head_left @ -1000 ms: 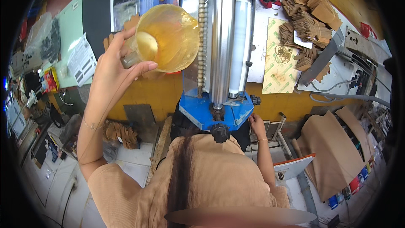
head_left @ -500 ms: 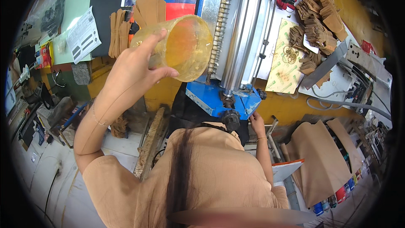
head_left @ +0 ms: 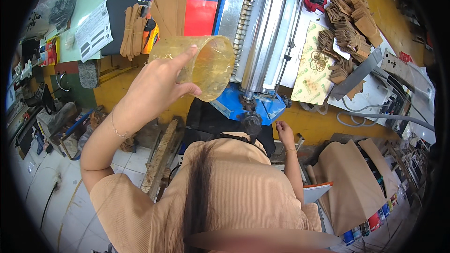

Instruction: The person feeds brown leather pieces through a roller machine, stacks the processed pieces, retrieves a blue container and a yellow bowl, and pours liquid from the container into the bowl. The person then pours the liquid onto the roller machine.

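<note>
My left hand (head_left: 161, 77) grips a see-through yellow plastic tub (head_left: 218, 68) from its near side, thumb and fingers spread round the wall. The tub lies tilted on its side in the air, its open mouth turned right and its bottom mostly behind my hand. Just right of it stands a blue machine (head_left: 273, 108) with a shiny metal roller (head_left: 263, 37) and a toothed strip (head_left: 243, 23). My right hand (head_left: 285, 136) hangs low beside the machine's near end, fingers curled together; whatever they may hold is too small to make out.
Brown paper pieces (head_left: 349, 23) lie in stacks at the right, near rubber bands (head_left: 319, 61) on a patterned sheet (head_left: 308, 82). More brown strips (head_left: 133, 33) and a printed paper (head_left: 95, 30) sit at the left. A grey cable (head_left: 389, 116) loops at the right edge.
The tub in my left hand has come down slightly and its mouth has turned a little. My right hand has shifted slightly left, below the machine's corner. The whole view has also shifted a little.
</note>
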Demonstrator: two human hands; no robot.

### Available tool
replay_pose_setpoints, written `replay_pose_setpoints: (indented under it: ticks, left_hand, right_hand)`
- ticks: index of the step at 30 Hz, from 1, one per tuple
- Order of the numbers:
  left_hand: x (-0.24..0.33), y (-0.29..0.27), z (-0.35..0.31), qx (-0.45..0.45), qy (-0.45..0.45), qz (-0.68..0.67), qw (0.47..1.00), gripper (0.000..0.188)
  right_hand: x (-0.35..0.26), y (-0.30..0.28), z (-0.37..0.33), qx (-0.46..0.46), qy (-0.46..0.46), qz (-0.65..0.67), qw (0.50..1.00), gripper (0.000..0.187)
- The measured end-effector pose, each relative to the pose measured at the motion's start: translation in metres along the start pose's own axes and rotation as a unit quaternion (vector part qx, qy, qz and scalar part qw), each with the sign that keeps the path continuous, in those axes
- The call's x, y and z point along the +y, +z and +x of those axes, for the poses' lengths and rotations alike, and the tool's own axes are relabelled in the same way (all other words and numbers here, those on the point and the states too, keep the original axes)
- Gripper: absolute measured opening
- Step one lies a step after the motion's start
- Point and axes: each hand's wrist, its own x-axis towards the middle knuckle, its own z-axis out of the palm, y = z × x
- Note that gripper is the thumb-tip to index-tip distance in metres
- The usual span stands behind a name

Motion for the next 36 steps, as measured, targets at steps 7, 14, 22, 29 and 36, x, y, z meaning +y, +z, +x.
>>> replay_pose_setpoints:
  ticks: [7,14,22,29,36]
  left_hand:
    - [0.008,0.0,0.0,-0.008,-0.005,0.016,1.0,0.077]
    - [0.016,-0.002,0.004,0.023,0.072,0.05,0.996,0.071]
    - [0.023,-0.003,0.008,0.007,0.07,0.059,0.996,0.071]
    - [0.023,-0.003,0.008,0.011,0.071,0.064,0.995,0.069]
    - [0.024,-0.004,0.006,0.013,0.061,0.07,0.996,0.069]
  right_hand:
    - [0.002,-0.005,0.002,-0.001,-0.006,-0.024,1.0,0.027]
    - [0.005,-0.004,0.004,0.003,-0.005,-0.009,1.0,0.027]
    - [0.003,-0.004,0.003,0.008,-0.013,-0.009,1.0,0.029]
    - [0.003,-0.005,0.002,0.008,-0.006,-0.006,1.0,0.028]
    - [0.007,-0.006,0.003,0.006,-0.013,-0.012,1.0,0.028]
